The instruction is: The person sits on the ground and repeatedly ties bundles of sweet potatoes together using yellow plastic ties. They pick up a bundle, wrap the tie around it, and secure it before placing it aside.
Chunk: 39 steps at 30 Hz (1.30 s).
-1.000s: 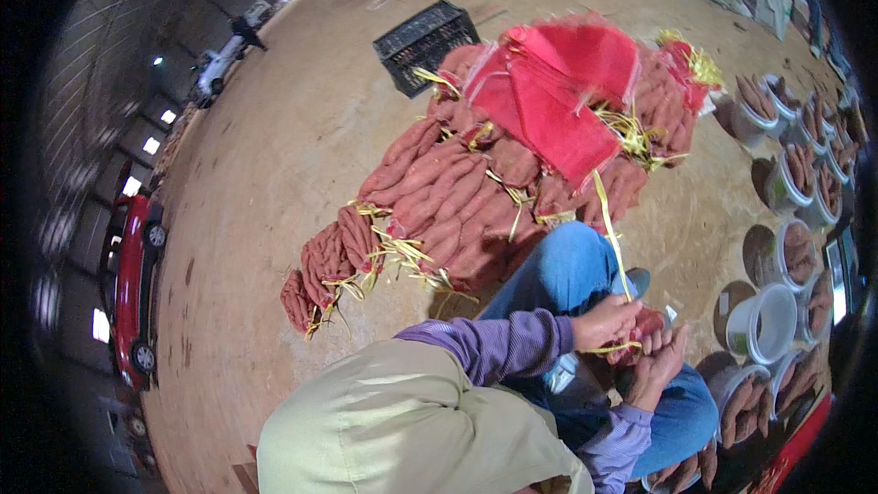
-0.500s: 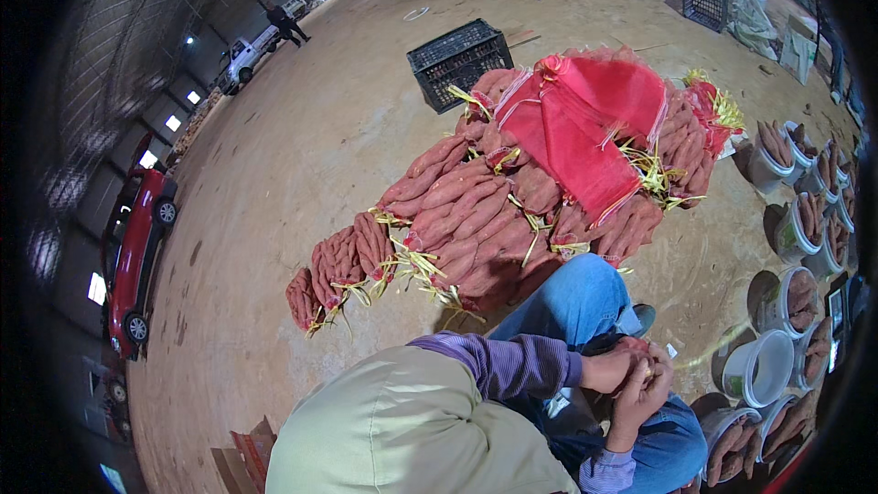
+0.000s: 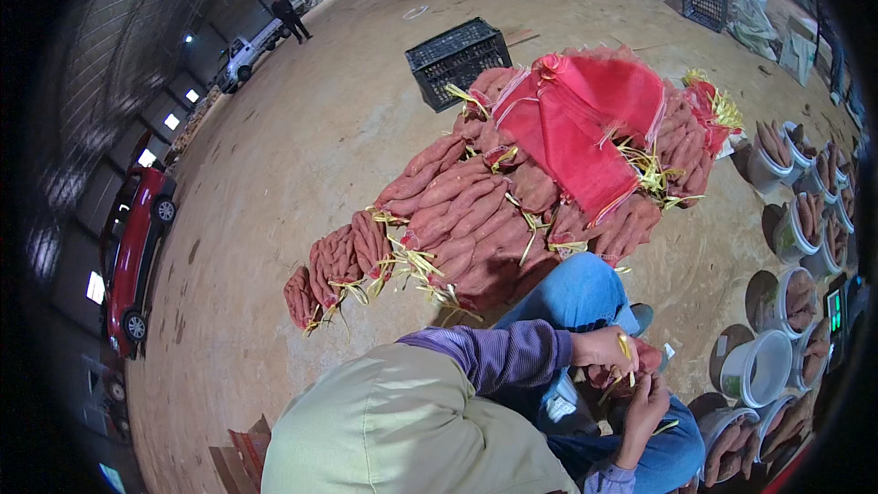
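Observation:
My left hand point(image 3: 604, 349) is closed, with a yellow tie strip point(image 3: 625, 346) sticking out between its fingers. Just below and to the right, my right hand point(image 3: 646, 410) pinches at the lower end of the yellow strips. Between and behind both hands is a red mesh bag point(image 3: 648, 358), low between my knees; its lower part is hidden by my hands and legs. Ahead lies a pile of red mesh bags full of sweet potatoes point(image 3: 466, 206), tied off with yellow strips. Flat red mesh sacks point(image 3: 594, 128) are draped over the pile.
White buckets of sweet potatoes point(image 3: 791, 302) line the right side, beside an empty bucket point(image 3: 759, 368) and a lit scale display point(image 3: 834, 313). A black crate point(image 3: 459, 62) stands behind the pile. Far left are a red car point(image 3: 137, 261), a pale truck point(image 3: 245, 57) and a standing person point(image 3: 290, 18).
My hands, earlier pressed together, have drawn slightly apart. Yellow strip ends and more of the red mesh bag now show between them. The distant person has shifted a little.

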### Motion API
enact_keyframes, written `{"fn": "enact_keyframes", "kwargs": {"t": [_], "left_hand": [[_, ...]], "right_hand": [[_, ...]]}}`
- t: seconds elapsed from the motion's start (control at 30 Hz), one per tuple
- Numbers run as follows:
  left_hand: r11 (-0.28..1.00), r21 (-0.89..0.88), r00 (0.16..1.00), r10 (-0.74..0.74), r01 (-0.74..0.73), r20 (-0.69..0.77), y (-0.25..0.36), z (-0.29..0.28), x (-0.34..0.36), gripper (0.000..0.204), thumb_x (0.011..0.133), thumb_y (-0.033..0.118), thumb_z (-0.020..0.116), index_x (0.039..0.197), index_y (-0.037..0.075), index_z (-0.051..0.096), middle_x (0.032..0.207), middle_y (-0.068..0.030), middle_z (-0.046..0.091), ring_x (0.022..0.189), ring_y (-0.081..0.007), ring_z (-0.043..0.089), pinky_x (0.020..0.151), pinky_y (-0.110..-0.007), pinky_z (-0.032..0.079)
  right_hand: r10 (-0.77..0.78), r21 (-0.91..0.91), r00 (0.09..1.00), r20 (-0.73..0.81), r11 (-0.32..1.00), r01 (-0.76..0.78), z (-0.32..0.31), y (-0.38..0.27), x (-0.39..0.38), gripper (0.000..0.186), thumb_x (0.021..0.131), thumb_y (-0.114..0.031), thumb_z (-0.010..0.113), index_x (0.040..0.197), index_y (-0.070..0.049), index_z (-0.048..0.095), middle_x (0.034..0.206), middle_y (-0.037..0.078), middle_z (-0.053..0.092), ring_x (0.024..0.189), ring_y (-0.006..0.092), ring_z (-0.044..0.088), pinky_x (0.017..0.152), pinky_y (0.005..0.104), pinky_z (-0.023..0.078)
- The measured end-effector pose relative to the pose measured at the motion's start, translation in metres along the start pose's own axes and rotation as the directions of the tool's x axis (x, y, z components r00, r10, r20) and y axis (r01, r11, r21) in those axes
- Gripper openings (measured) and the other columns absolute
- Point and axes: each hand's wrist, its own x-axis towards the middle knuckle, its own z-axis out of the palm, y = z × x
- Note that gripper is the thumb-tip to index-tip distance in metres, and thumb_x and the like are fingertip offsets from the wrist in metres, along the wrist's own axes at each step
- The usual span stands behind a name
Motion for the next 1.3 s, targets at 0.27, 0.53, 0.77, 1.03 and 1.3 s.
{"fn": "enact_keyframes", "kwargs": {"t": [0.27,0.53,0.77,1.03,1.3], "left_hand": [[0.952,0.307,0.998,0.031,-0.012,-0.057,0.022,0.005,-0.017,0.014,0.073,0.004,0.068,0.087,0.004,0.07,0.075,-0.0066,0.067,0.065,-0.0132,0.064,0.058,-0.027,0.052],[0.13,0.896,0.684,0.694,-0.425,0.224,-0.011,0.001,-0.004,0.022,0.079,0.016,0.059,0.101,0.011,0.059,0.096,-0.0075,0.061,0.091,-0.0264,0.058,0.084,-0.039,0.041],[-0.121,0.885,0.501,0.786,-0.451,0.363,-0.008,0.01,-0.001,0.016,0.076,0.013,0.058,0.089,0.006,0.054,0.092,-0.0099,0.054,0.091,-0.0283,0.058,0.081,-0.04,0.047],[-0.111,0.877,0.497,0.788,-0.468,0.364,-0.004,0.007,-0.003,0.021,0.076,0.023,0.063,0.092,0.009,0.061,0.078,-0.0059,0.049,0.077,-0.0263,0.053,0.069,-0.04,0.042],[0.608,0.676,0.87,0.481,-0.416,0.102,-0.006,0.001,-0.008,0.017,0.089,0.016,0.059,0.084,-0.001,0.059,0.079,-0.0168,0.059,0.072,-0.0315,0.057,0.065,-0.037,0.046]], "right_hand": [[0.048,0.217,0.973,0.225,0.971,-0.098,0.018,0.002,0.011,0.014,0.085,0.003,0.061,0.099,0.002,0.061,0.084,0.005,0.064,0.079,0.011,0.058,0.073,0.0255,0.047],[-0.002,0.093,0.999,0.048,0.996,-0.003,0.027,0.008,0.015,0.017,0.085,-0.001,0.061,0.102,0.001,0.06,0.078,0.008,0.063,0.072,0.0122,0.059,0.068,0.0285,0.049],[0.123,0.074,0.921,0.37,0.984,-0.161,0.004,0.009,0.027,0.025,0.089,0.002,0.051,0.113,0.0,0.06,0.095,0.009,0.066,0.089,0.015,0.062,0.079,0.0279,0.049],[0.182,0.102,0.934,0.307,0.969,-0.223,-0.008,0.016,0.035,0.008,0.09,-0.007,0.056,0.089,0.0,0.06,0.083,0.002,0.061,0.077,0.01,0.057,0.07,0.0256,0.047],[-0.191,-0.358,0.947,0.259,0.891,0.278,-0.025,-0.005,0.035,0.014,0.086,-0.004,0.059,0.099,0.001,0.055,0.078,0.016,0.061,0.068,0.0271,0.066,0.061,0.0372,0.051]]}}
